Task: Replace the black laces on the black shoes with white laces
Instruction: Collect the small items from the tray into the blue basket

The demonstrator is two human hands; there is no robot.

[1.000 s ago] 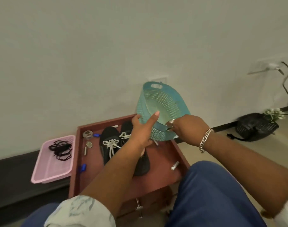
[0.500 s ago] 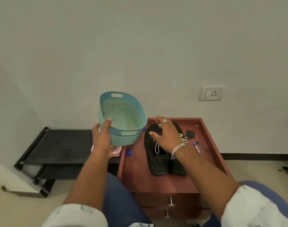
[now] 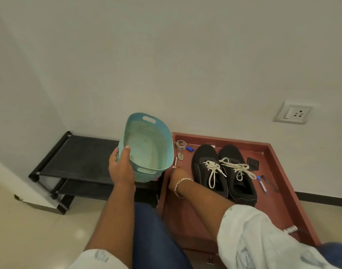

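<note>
Two black shoes (image 3: 207,167) (image 3: 237,177) stand side by side on the red-brown table (image 3: 279,166), both laced and tied with white laces (image 3: 212,169). My left hand (image 3: 120,167) grips the near side wall of an empty teal perforated basket (image 3: 146,144), held tilted in the air above the table's left edge. My right hand (image 3: 177,171) reaches to the table's left edge beneath the basket. Only its wrist with a silver bracelet and the back of the hand show; the fingers are hidden behind the basket.
A black two-tier rack (image 3: 84,154) stands left of the table, against the wall. On the table lie a tape roll (image 3: 180,144), a blue cap (image 3: 189,148), a small black square item (image 3: 252,164) and pens (image 3: 262,184). A wall socket (image 3: 292,113) sits above right.
The view swung left. My left hand carried the teal basket from over the table to its left edge. My right hand let go of the basket and dropped below it.
</note>
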